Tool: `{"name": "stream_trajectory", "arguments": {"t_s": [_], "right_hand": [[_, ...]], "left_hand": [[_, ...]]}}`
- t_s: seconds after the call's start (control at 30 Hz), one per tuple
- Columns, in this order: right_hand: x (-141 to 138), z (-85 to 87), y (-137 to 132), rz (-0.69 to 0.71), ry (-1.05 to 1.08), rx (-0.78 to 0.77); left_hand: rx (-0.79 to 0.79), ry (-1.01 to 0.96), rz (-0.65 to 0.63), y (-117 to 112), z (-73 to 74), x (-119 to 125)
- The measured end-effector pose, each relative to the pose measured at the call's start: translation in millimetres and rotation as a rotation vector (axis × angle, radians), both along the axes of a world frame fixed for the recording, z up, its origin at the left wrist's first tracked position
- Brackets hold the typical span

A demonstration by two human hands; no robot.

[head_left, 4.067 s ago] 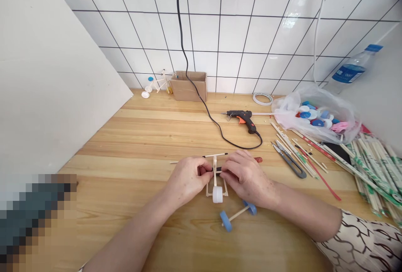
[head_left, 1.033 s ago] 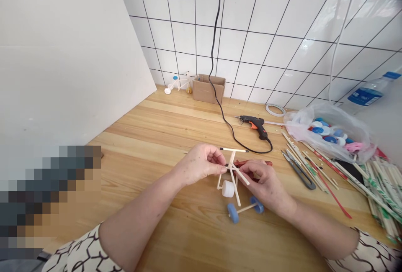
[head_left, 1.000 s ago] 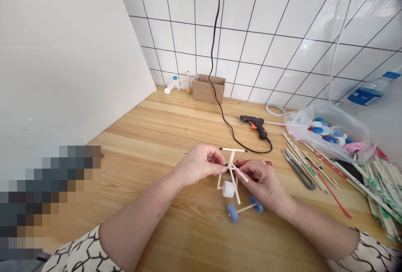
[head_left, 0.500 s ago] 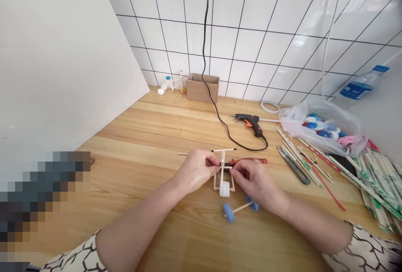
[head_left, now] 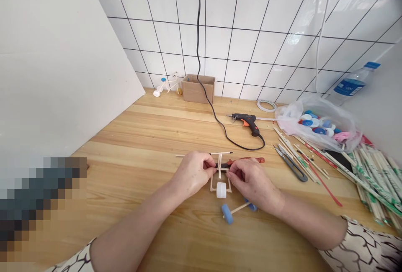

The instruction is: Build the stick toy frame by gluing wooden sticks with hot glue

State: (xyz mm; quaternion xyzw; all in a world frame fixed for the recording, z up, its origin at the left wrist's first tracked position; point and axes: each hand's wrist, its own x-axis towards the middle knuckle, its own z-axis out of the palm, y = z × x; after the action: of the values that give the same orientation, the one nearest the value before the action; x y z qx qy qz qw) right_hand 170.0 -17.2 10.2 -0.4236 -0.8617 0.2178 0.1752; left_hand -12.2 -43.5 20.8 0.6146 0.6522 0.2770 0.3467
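A small stick frame [head_left: 219,175] with a white bottle-cap wheel [head_left: 221,189] stands on the wooden table [head_left: 141,142] between my hands. My left hand [head_left: 191,173] pinches its left side, fingers closed. From the right, my right hand [head_left: 253,182] pinches the frame the same way. A thin stick with a dark tip [head_left: 209,154] crosses the frame's top. An axle stick with two blue cap wheels [head_left: 226,214] lies just below, partly under my right hand. A red-handled tool [head_left: 251,160] lies behind my right fingers.
A black hot glue gun [head_left: 246,120] with its cord lies farther back. To the right are snips [head_left: 290,163], loose sticks [head_left: 370,171], a bag of bottle caps [head_left: 317,123], a tape roll [head_left: 266,105] and a water bottle [head_left: 351,83]. A cardboard box [head_left: 197,88] and a finished stick bicycle [head_left: 166,84] stand by the tiled wall.
The frame, tilted and lifted a second ago, now stands upright lower down near the table. Both hands keep their pinch on it. The camera has shifted slightly.
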Motion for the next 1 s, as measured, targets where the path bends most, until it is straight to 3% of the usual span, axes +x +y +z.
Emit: {"name": "stream_trajectory", "arguments": {"t_s": [0.3, 0.47, 0.67, 0.87, 1.0], "right_hand": [[-2.2, 2.7, -0.8, 0.01, 0.002, 0.007], [1.2, 11.6, 1.7, -0.044, 0.098, -0.056], [11.5, 33.1, 10.3, -0.072, 0.171, -0.095], [20.4, 38.7, 18.4, -0.069, 0.104, -0.022], [22.2, 33.5, 20.3, -0.061, 0.072, -0.075]], "left_hand": [[0.027, 0.035, -0.04, -0.1, -2.4, -1.7], [0.009, -0.052, -0.016, 4.1, 5.7, -27.8], [0.031, 0.12, 0.137, 11.9, 21.4, -60.2], [-0.01, 0.243, 0.07, 16.7, 11.2, -63.1], [-0.001, 0.332, 0.019, 17.7, 2.6, -62.6]]}}
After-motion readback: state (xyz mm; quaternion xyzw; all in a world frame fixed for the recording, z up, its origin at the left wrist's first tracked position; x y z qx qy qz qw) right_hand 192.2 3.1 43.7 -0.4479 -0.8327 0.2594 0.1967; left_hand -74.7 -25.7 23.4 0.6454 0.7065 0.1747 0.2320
